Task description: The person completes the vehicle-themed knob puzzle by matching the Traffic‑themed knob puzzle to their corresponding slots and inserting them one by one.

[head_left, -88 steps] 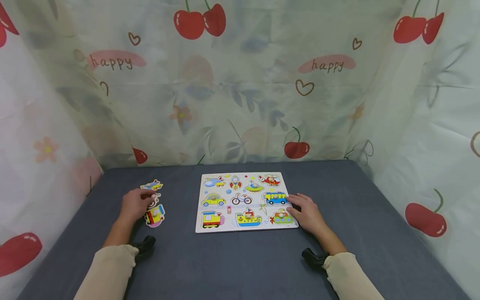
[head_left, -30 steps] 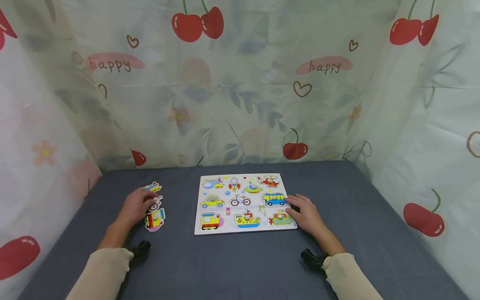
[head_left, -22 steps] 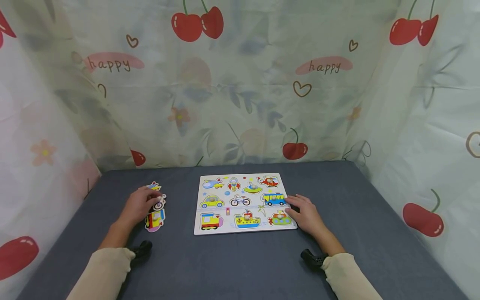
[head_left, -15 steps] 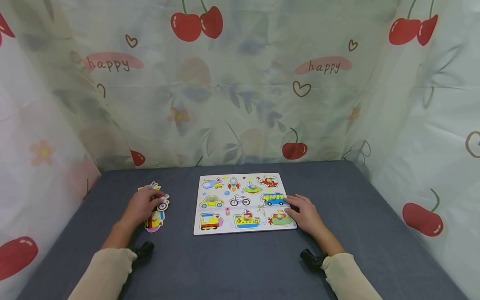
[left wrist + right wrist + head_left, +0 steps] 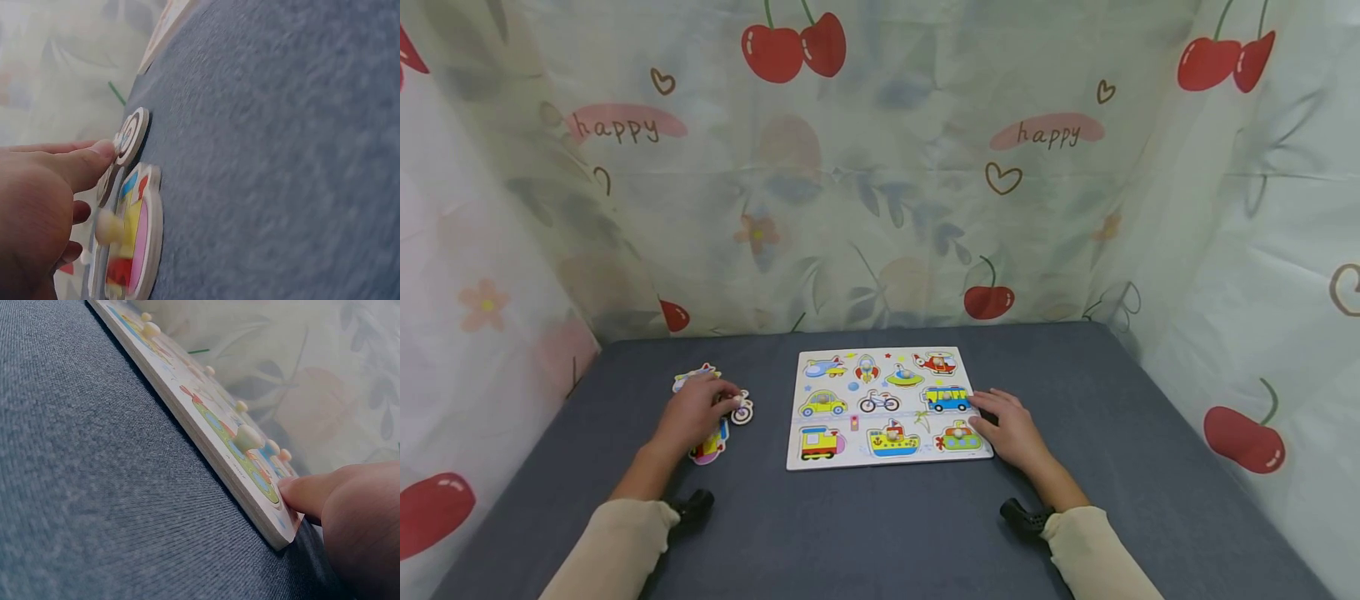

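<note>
My left hand (image 5: 694, 414), on the left of the table, pinches a wooden bicycle puzzle piece (image 5: 742, 410) between thumb and fingers. In the left wrist view the bicycle piece (image 5: 131, 137) stands near the train piece (image 5: 142, 231), which has a round knob. An airplane piece (image 5: 688, 379) lies behind the hand, partly covered by it. My right hand (image 5: 1017, 432) rests with extended fingers on the right edge of the puzzle board (image 5: 857, 446). Up close, the right thumb (image 5: 300, 490) touches the board beside the knobbed submarine piece (image 5: 234, 447).
The board holds several knobbed vehicle pieces, such as the bus (image 5: 947, 398) and boat (image 5: 893, 439); its bicycle picture (image 5: 879, 402) shows no knob. Dark grey cloth (image 5: 850, 533) covers the table. Printed curtains (image 5: 895, 208) hang behind and at both sides.
My left hand has shifted right with the bicycle piece, away from the airplane and train pieces. The right hand stays on the board's edge.
</note>
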The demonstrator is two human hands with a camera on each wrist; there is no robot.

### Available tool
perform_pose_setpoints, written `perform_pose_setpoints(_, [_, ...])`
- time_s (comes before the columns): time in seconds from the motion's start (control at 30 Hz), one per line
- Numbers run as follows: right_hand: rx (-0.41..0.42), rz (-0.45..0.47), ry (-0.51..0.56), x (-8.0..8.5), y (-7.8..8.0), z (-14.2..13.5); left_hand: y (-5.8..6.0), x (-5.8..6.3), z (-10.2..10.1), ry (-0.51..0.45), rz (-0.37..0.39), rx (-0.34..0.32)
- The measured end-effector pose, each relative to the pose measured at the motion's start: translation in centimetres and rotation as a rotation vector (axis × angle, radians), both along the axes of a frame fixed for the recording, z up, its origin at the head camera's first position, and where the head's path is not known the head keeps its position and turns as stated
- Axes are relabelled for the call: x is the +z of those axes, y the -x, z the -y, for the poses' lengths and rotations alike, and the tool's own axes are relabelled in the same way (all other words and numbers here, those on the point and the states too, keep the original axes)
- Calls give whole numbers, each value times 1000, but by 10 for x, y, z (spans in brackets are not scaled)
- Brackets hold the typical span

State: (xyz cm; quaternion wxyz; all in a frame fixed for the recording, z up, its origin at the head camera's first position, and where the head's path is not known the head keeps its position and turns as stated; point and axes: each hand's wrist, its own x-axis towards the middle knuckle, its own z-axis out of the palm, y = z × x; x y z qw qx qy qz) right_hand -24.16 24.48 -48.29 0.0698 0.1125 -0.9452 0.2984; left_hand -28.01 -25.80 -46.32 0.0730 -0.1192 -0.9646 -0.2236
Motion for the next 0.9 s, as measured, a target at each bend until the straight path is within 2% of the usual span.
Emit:
perform_pose_setpoints(0.4, [9,-6,14,0,-1,0,2,4,-17,45,-133,-48])
perform_pose_setpoints(0.6, [7,-4,11,-1,-1,0,-1,4,-25,8,-99,-62])
perform_pose_setpoints(0.9, [4,6,18,0,0,0,-2,6,-35,-50,-57,-25])
